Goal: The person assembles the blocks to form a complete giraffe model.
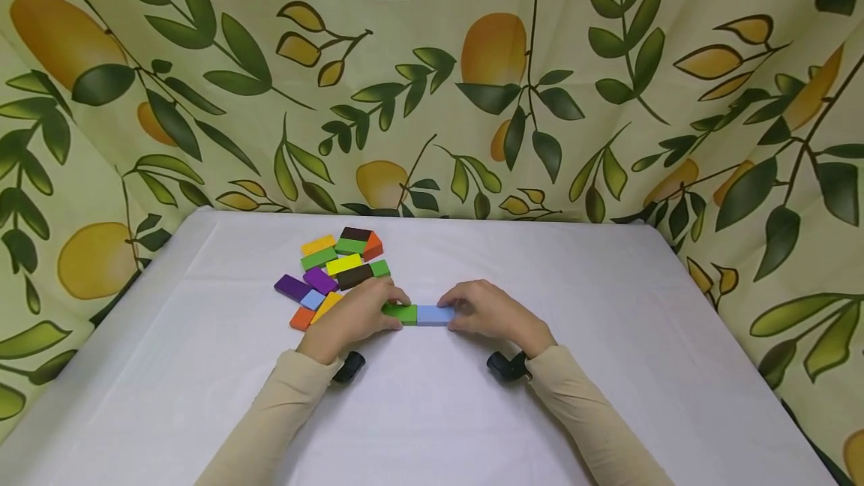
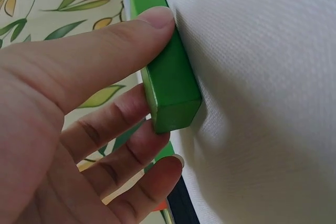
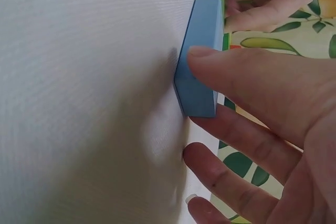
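A green block [image 1: 403,314] and a light blue block [image 1: 435,315] lie end to end on the white cloth, their short faces touching. My left hand [image 1: 361,310] pinches the green block between thumb and fingers. In the left wrist view the thumb presses the near long side of the green block [image 2: 176,72], with fingers at its far side. From the other end, my right hand [image 1: 491,311] pinches the light blue block. The right wrist view shows the thumb on the near side of this blue block [image 3: 202,35], and the lower fingers hold nothing.
Left of my left hand lies a loose group of coloured blocks, among them a yellow block [image 1: 344,265], a purple block [image 1: 293,288], a dark brown block [image 1: 355,277] and an orange triangular block [image 1: 373,246]. A leaf-and-fruit patterned curtain [image 1: 432,96] hangs behind the white-covered table [image 1: 607,396].
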A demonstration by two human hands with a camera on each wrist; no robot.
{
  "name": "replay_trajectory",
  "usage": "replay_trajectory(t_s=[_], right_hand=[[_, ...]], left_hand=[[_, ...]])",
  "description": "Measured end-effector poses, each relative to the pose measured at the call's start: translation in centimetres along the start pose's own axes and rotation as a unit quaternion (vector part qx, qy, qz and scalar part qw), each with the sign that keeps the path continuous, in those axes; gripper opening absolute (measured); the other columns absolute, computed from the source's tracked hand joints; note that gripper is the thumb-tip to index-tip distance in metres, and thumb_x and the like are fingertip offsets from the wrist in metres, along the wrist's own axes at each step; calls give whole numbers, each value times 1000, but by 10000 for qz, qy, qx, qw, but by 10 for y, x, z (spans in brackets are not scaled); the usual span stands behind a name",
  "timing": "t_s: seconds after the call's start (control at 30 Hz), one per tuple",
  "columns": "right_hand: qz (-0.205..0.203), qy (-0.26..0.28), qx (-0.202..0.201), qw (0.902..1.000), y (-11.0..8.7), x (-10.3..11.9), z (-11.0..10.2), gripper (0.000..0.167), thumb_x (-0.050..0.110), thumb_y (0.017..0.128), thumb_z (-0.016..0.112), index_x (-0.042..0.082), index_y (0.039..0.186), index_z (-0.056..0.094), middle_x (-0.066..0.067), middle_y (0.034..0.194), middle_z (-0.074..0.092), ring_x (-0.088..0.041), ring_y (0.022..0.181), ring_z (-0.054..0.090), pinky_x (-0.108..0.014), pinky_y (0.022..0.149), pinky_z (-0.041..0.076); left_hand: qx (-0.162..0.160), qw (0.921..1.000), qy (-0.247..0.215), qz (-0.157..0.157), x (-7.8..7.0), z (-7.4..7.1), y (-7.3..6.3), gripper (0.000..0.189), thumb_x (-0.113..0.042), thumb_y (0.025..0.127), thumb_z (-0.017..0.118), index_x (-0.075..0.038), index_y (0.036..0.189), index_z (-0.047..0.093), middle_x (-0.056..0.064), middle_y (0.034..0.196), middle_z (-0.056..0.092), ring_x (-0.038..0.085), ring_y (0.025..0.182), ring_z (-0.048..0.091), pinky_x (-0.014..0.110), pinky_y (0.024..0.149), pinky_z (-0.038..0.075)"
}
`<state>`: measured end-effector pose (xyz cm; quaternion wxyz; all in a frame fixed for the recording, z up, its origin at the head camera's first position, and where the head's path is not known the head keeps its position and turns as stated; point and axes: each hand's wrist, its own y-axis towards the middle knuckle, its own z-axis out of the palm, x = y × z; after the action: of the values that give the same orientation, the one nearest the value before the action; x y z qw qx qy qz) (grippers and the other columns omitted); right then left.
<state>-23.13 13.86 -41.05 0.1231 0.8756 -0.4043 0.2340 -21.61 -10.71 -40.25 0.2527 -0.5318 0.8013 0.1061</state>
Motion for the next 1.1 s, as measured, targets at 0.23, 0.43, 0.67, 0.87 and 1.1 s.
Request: replay_trajectory(t_s=[0.23,0.43,0.67,0.87,1.1], right_hand=[[-77,-6,53,10000,1,0,-1,30,13,82,80,9,111,74,-2,109,74,-14,99,65,-34,90,52],[-6,66,136,9999,1,1,-1,30,13,81,81,10,111,74,0,109,74,-13,99,64,-32,90,52],[65,153,297,9994,0,2,-1,30,15,80,83,11,108,75,1,108,73,-11,96,62,-30,89,51],[100,252,423,9987,-1,4,-3,31,15,78,84,11,107,75,2,105,73,-10,94,62,-29,87,51],[76,154,426,9989,-1,6,-3,31,18,79,84,11,107,74,3,105,73,-9,94,62,-28,87,51]], left_hand=[[103,9999,4,107,-1,-2,0,32,-15,79,84,-13,109,76,-4,90,60,12,84,52,29,81,47],[241,9995,-75,172,0,-3,0,29,-15,78,84,-14,106,75,-3,91,61,12,84,53,30,81,48],[378,9990,-206,151,1,-4,0,28,-13,77,85,-14,104,75,-3,90,63,13,84,53,30,81,49],[484,9984,-296,77,0,-4,-1,29,-12,77,85,-15,103,74,-3,90,64,14,84,54,31,82,50],[498,9985,-182,163,-2,-4,-2,29,-13,77,85,-16,102,73,-3,88,62,14,84,53,31,82,48]])
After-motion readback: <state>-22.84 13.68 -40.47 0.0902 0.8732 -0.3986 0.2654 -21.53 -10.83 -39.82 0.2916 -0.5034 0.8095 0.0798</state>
